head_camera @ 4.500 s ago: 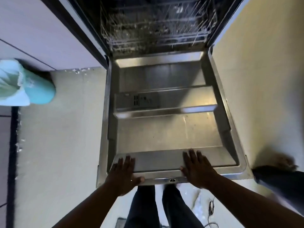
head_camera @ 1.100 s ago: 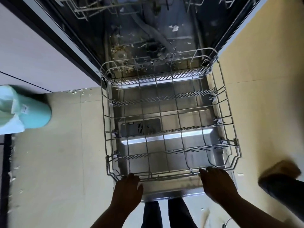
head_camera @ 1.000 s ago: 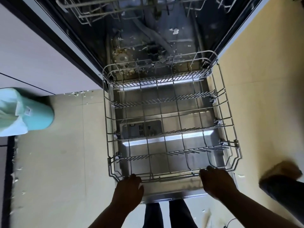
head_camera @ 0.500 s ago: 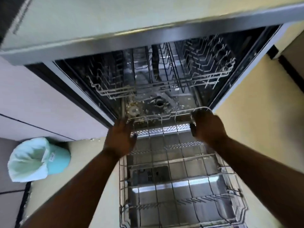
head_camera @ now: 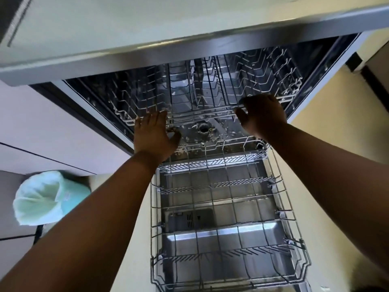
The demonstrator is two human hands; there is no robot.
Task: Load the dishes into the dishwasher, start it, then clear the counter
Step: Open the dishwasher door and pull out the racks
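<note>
A pale tiled floor [head_camera: 328,144] runs along both sides of an open dishwasher [head_camera: 315,66] set under a light surface [head_camera: 126,22], whose edge crosses the top of the view. White cabinet fronts [head_camera: 42,127] stand to the left, and a small teal bin [head_camera: 69,199] with a pale liner sits on the floor beside them.

Two wire racks are in view. The lower rack [head_camera: 227,207] is drawn out over the lowered door [head_camera: 221,234] and holds no dishes. The upper rack [head_camera: 210,89] sits inside the machine, just under the surface edge, with its front rail towards the person.

Both hands reach forward to that front rail, well above the lower rack. The left hand [head_camera: 154,135] lies with fingers straight and together, fingertips at the rail on its left part (whether they press it or only touch cannot be told), thumb spread to the right. The right hand [head_camera: 262,114] is curled over the rail further right, fingers wrapped round the wire and thumb tucked beneath. The two hands are apart, with the middle stretch of rail bare between them.

Below the upper rack the tub floor [head_camera: 204,133] shows a round drain and scattered pale bits of debris
</note>
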